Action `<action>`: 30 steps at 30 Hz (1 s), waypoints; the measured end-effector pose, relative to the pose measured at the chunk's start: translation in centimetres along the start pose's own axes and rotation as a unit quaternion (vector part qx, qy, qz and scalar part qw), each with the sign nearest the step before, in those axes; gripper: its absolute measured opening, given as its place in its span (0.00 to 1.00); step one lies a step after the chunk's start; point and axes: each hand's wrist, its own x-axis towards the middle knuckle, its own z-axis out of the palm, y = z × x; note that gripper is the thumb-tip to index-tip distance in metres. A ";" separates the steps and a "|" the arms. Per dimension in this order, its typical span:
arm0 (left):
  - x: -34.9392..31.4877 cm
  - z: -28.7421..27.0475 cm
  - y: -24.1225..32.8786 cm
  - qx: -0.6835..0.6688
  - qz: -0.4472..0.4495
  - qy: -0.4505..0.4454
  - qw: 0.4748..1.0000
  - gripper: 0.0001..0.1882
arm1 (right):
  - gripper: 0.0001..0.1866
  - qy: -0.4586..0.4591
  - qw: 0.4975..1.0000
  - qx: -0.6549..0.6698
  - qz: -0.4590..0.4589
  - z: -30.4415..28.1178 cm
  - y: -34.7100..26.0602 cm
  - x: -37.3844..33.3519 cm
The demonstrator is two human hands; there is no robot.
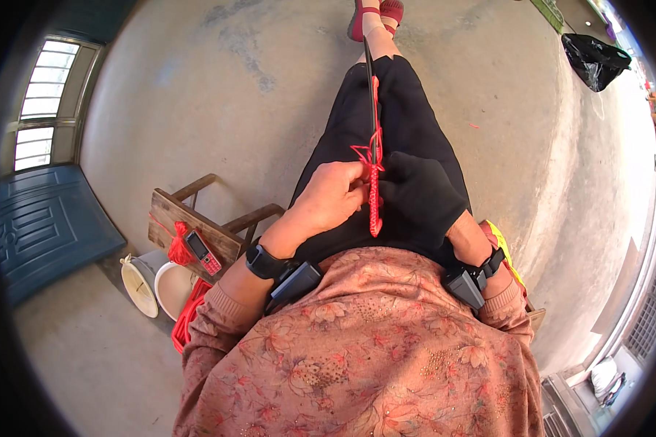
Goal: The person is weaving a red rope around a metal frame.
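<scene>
"Where is the braided red cord [374,197]?"

"Along the lower part of the thin, straight black rod [373,116], between the two hands above the lap. Thin loose red loops stick out at the braid's upper end."

"What are the hands doing?"

"The bare left hand [328,195], just left of the rod, has its fingers bent and pinching the braid. The right hand [419,191], in a black fabric glove, is curled just right of the rod; its fingertips are hidden, so I can't tell what it grips."

"And farther out?"

"Well left of the rod, a brown wooden stool [171,211] bears a red-and-black keypad phone [202,252] beside a tied bundle of bright red cord [180,246]. Also left of the rod, nearer the body, are two round pale buckets [138,286]. Far to the rod's right lies a shiny black plastic bag [595,60]."
</scene>
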 end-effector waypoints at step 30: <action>-1.9 -0.3 0.2 -0.179 -0.023 0.119 0.976 0.13 | 0.08 0.147 0.986 -0.068 -0.049 0.0 0.1 -0.2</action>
